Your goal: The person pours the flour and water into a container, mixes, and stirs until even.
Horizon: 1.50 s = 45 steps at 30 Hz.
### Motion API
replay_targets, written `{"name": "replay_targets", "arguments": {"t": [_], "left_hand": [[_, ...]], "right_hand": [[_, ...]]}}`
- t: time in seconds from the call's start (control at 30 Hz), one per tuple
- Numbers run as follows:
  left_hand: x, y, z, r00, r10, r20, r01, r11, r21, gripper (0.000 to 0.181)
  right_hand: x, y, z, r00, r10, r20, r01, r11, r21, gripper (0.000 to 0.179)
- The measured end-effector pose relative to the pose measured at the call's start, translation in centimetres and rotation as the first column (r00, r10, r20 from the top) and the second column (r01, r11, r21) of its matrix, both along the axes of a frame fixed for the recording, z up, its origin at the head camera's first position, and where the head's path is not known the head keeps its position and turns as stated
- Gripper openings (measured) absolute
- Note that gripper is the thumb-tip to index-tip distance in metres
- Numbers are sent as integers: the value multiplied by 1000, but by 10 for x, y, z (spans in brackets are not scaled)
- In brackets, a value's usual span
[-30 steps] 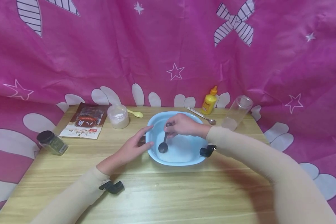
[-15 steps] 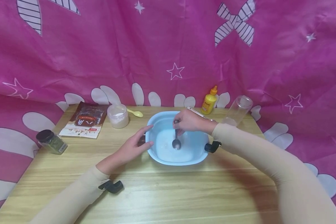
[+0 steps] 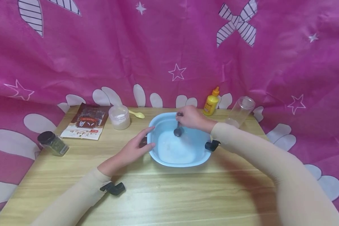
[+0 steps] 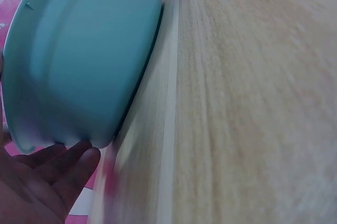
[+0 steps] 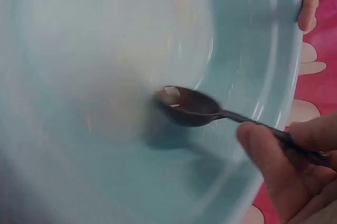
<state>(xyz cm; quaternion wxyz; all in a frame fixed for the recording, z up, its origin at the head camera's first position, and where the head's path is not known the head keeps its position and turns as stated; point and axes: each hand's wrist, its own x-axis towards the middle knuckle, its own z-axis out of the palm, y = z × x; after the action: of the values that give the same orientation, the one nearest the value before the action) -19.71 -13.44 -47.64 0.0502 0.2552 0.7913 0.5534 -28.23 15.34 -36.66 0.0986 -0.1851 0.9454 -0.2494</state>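
A light blue plastic basin (image 3: 180,164) stands on the wooden table, its floor pale and whitish inside. At its left side, my left hand (image 3: 134,147) holds the rim, thumb and index fingertip over the edge. The other fingers (image 4: 79,169) touch the outer wall in the left wrist view. My right hand (image 3: 192,119) pinches the handle of a dark spoon (image 5: 189,105) over the far part of the basin. The spoon's bowl points down and toward me in the head view. Light glints inside it, and its shadow falls on the basin in the right wrist view.
Left of the basin are a dark-lidded spice jar (image 3: 53,143), a brown-and-white packet (image 3: 86,122), a jar of white powder (image 3: 120,117) and a yellow spoon (image 3: 137,115). Behind and right stand a yellow squeeze bottle (image 3: 211,102) and a clear tilted-looking container (image 3: 240,111).
The right hand carries the spoon from the basin's left part to the right, then back toward the far rim. A white-handled metal spoon behind becomes hidden. The left hand stays put.
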Motion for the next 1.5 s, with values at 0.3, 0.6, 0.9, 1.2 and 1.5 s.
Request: {"name": "replay_targets", "arguments": {"t": [0.3, 0.6, 0.9, 1.2, 1.5], "left_hand": [[1, -3, 5, 1000, -7, -4, 7, 1000, 16, 72], [1, 0, 8, 1000, -13, -5, 13, 1000, 18, 71], [2, -1, 10, 1000, -3, 5, 3, 1000, -2, 71], [5, -2, 5, 1000, 3, 4, -3, 1000, 8, 71], [6, 0, -3, 1000, -2, 15, 2, 1000, 22, 72]], "right_hand": [[2, -7, 5, 958, 148, 245, -129, 987, -94, 22], [-2, -11, 0, 978, 86, 190, -44, 975, -219, 22], [0, 5, 5, 1000, 16, -23, -18, 997, -72, 20], [14, 18, 12, 997, 70, -24, -66, 987, 145, 15], [32, 5, 6, 962, 152, 225, -136, 987, -87, 13]]}}
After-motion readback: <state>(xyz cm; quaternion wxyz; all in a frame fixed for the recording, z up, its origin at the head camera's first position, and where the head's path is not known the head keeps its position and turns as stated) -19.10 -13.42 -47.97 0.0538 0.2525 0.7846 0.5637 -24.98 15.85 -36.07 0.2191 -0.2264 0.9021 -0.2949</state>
